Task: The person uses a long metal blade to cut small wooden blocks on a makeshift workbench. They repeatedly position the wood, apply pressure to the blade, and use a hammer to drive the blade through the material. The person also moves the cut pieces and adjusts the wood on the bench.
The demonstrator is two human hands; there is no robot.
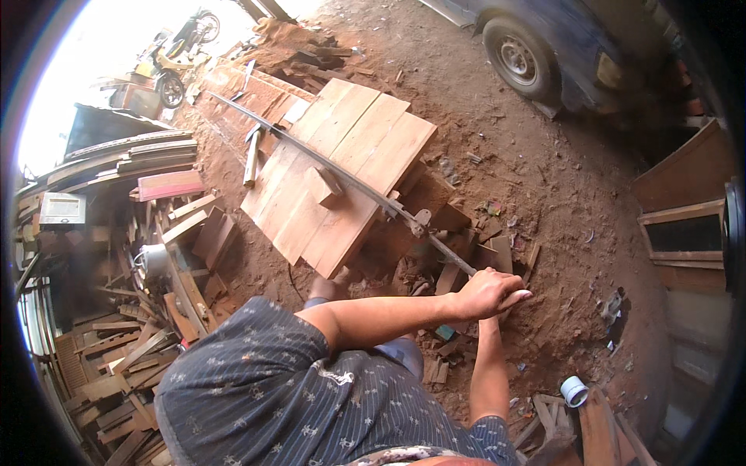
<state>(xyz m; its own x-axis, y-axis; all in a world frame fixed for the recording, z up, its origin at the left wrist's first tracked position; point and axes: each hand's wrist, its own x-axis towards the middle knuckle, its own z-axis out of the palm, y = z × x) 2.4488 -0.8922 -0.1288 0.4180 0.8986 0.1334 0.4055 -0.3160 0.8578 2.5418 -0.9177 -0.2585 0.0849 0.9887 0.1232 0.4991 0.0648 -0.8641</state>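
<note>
Across the reddish-tan board panel (365,140): long dark metal bar clamp (334,168), set diagonally, slim straight rail, screw rod (451,255) sticking out past the near edge. Left hand (486,293) is clenched round the rod end; right forearm (489,373) comes up behind it, that hand's grip hidden, can't tell. Wood block (318,186) on the panel, beside the rail. White bucket (153,259) among the scrap timber (116,388), white pot (575,391) tilted at lower right; contents unclear for both. Working surface is the panel, over dirt ground (575,202). Blue vehicle (559,46) parked beyond.
</note>
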